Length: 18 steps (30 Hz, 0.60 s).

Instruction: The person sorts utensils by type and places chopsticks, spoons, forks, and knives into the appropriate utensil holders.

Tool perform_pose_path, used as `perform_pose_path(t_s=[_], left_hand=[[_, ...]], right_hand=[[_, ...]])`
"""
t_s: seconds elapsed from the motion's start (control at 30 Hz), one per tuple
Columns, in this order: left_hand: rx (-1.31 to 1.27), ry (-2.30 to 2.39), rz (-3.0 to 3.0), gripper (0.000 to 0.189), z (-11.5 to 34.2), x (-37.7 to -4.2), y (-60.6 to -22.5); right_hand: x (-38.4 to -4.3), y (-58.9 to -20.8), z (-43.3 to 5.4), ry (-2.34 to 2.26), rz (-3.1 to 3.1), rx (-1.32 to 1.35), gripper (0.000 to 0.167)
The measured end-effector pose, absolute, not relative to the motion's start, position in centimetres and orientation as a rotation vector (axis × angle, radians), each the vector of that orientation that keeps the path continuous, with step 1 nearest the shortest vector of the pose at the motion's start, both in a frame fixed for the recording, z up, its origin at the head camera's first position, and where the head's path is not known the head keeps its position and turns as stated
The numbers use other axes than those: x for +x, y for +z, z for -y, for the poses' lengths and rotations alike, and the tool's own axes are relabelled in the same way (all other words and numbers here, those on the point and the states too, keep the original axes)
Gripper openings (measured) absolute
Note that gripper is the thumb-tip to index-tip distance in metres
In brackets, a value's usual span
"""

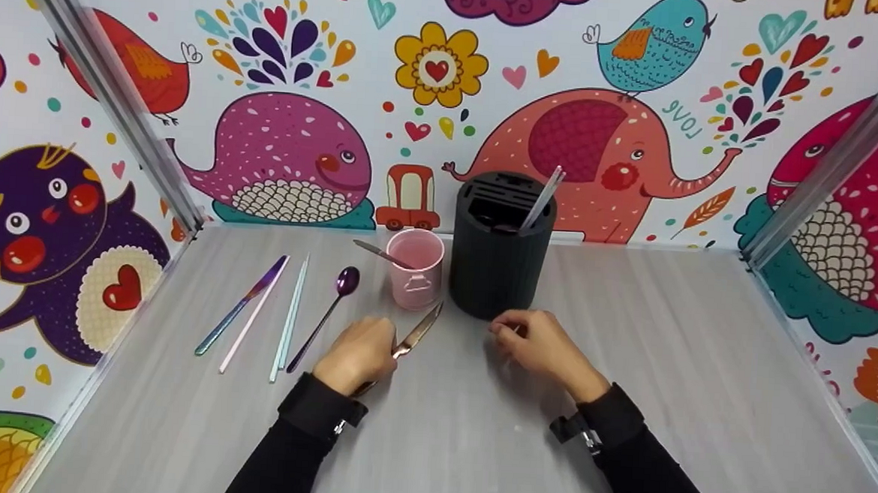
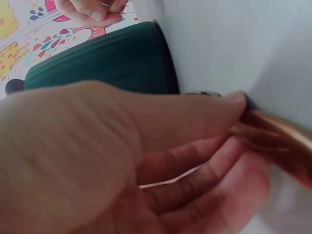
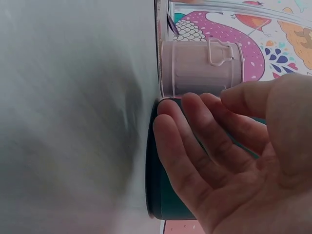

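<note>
My left hand (image 1: pixel 358 355) pinches a copper-coloured table knife (image 1: pixel 421 330) between thumb and fingers. Its blade points away toward the pink bucket-shaped cup (image 1: pixel 416 287), and its other end passes under the hand. In the left wrist view the knife's shiny handle (image 2: pixel 287 146) shows at the fingertips. My right hand (image 1: pixel 543 346) is at the front of the dark utensil holder (image 1: pixel 494 272), with loosely bent fingers. Nothing lies in its palm in the right wrist view. Pale sticks (image 1: pixel 544 198) stand in the holder, and a metal utensil (image 1: pixel 373 250) leans in the cup.
Left of the cup lie a dark purple long-handled spoon (image 1: pixel 347 281), two pale blue sticks (image 1: pixel 292 321), a pink stick (image 1: pixel 253 316) and a rainbow-coloured knife (image 1: pixel 242 307). A printed wall (image 1: pixel 428 163) closes off the table's back, and metal posts (image 1: pixel 116 94) rise at the corners.
</note>
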<state>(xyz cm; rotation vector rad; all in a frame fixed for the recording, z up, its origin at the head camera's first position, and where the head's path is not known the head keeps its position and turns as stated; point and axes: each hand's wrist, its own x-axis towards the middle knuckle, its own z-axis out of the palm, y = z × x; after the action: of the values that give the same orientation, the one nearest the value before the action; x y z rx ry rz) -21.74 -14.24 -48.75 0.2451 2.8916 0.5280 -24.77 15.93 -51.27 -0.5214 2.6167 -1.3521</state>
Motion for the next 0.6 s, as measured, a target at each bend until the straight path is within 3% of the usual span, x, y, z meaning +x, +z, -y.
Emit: perform_pose_path(t_s=[0.6], left_hand=[[0.342,0.547,-2.911,0.017,13.85,-22.08,-49.11]], right_hand=[[-24.8,-51.93,-15.76,-1.337,-2.602,-0.555,0.018]])
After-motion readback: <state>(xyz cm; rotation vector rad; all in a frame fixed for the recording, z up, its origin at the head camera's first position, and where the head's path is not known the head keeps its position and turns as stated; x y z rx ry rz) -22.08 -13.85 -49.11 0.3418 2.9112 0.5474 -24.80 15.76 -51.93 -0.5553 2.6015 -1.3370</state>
